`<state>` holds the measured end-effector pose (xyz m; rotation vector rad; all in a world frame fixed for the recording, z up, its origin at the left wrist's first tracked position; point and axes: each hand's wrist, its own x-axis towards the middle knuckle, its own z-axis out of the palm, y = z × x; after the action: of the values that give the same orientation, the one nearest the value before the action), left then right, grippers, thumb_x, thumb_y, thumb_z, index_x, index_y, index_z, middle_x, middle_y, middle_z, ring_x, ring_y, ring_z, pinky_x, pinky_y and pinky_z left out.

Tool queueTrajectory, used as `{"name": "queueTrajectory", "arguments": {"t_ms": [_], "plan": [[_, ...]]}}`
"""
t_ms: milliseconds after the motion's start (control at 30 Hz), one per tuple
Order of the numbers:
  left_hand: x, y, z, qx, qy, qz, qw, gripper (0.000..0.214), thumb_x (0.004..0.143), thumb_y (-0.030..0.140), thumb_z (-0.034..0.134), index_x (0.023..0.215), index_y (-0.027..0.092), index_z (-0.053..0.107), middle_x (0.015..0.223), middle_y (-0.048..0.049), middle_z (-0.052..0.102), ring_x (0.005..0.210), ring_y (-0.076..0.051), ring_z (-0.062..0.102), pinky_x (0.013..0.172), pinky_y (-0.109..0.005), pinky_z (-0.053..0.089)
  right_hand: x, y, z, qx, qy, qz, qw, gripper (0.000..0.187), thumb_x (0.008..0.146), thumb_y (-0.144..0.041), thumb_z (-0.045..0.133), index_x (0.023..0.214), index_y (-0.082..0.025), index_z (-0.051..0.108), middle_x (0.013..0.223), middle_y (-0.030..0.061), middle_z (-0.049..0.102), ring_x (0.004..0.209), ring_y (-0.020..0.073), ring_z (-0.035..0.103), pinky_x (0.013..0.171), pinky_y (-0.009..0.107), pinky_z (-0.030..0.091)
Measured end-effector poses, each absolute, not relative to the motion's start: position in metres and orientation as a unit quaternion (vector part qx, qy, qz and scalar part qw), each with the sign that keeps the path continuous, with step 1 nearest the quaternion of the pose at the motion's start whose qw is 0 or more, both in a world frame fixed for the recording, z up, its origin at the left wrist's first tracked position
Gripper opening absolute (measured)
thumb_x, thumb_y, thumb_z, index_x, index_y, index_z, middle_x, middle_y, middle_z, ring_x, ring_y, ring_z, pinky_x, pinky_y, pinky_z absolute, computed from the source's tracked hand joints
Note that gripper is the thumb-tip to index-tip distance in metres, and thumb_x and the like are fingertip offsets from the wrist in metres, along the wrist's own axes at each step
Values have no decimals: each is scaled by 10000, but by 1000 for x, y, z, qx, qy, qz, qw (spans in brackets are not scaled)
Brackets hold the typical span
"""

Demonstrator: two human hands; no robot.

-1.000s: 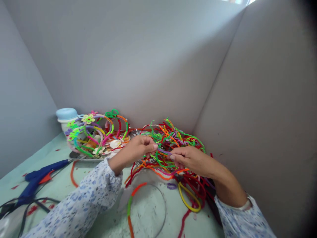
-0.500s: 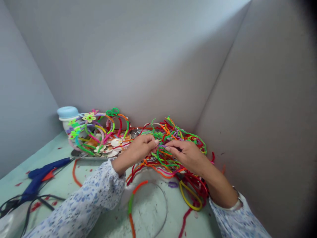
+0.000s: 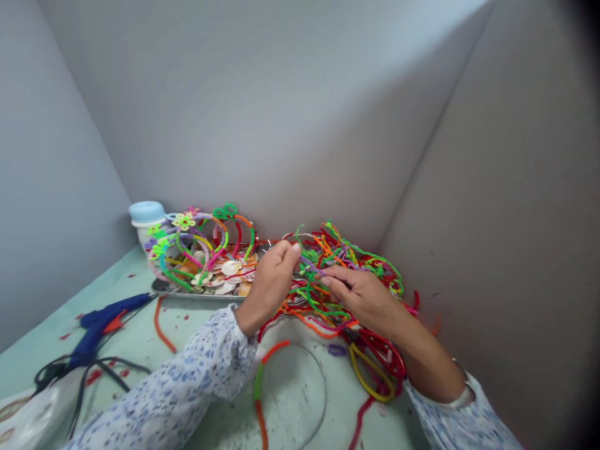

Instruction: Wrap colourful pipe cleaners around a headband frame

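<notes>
A tangled heap of coloured pipe cleaners [image 3: 356, 275] lies against the back corner of the table. My left hand [image 3: 272, 281] is raised over the heap's left side, its fingertips pinched on one end of a purple pipe cleaner [image 3: 310, 264]. My right hand [image 3: 363, 294] rests on the heap and pinches the same purple strand a little to the right. In front of my hands lies a thin wire headband [image 3: 314, 400], partly wrapped in orange and green [image 3: 259, 381].
A metal tray [image 3: 187, 291] at the left holds several wrapped headbands [image 3: 201, 244] and shell-like pieces. A light blue lidded jar [image 3: 146, 219] stands behind it. A blue glue gun [image 3: 100, 322] with black cable lies on the pale green table at the left. Grey walls enclose the corner.
My left hand has risen and pulled the purple strand's end up out of the heap. The right hand stays on the heap. The view has shifted so everything sits slightly further right.
</notes>
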<state>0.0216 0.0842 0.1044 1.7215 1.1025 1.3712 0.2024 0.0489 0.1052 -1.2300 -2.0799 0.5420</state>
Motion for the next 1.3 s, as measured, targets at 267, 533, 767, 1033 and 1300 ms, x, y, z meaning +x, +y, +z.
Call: {"name": "queueTrajectory", "arguments": {"t_ms": [267, 533, 767, 1033, 1300], "plan": [[17, 96, 100, 580, 441, 610, 312, 308, 908, 391, 440, 689, 183, 503, 565, 48, 424, 513, -105, 383, 477, -219, 291, 204, 41, 112, -492, -813, 148, 275, 279, 951, -312, 417, 932, -191, 668, 780, 12, 660, 680, 149, 559, 628, 241, 382], [-4, 116, 98, 555, 474, 645, 226, 359, 898, 371, 488, 597, 198, 392, 535, 56, 383, 494, -103, 341, 471, -236, 258, 200, 27, 104, -532, -831, 84, 138, 293, 950, -300, 398, 752, -196, 588, 632, -7, 583, 527, 114, 462, 514, 231, 271], [-9, 123, 99, 532, 464, 664, 246, 370, 862, 313, 561, 570, 185, 373, 530, 66, 352, 512, -96, 299, 496, -241, 228, 190, 5, 113, -529, -838, 69, 116, 287, 958, -308, 378, 740, -204, 534, 600, -18, 540, 523, 110, 443, 524, 240, 251], [-5, 124, 98, 472, 390, 606, 508, 280, 877, 308, 535, 654, 138, 529, 546, 1, 560, 413, -58, 429, 374, -173, 281, 206, 16, 115, -515, -833, 134, 155, 282, 937, -271, 413, 704, -200, 556, 593, -19, 536, 518, 109, 415, 504, 246, 250], [1, 114, 106, 385, 313, 602, 625, 216, 922, 298, 524, 787, 140, 582, 689, -28, 671, 577, -73, 634, 542, -149, 526, 218, 26, 112, -525, -827, 145, 141, 285, 928, -251, 418, 679, -193, 544, 587, -23, 526, 527, 111, 420, 516, 241, 258]]}}
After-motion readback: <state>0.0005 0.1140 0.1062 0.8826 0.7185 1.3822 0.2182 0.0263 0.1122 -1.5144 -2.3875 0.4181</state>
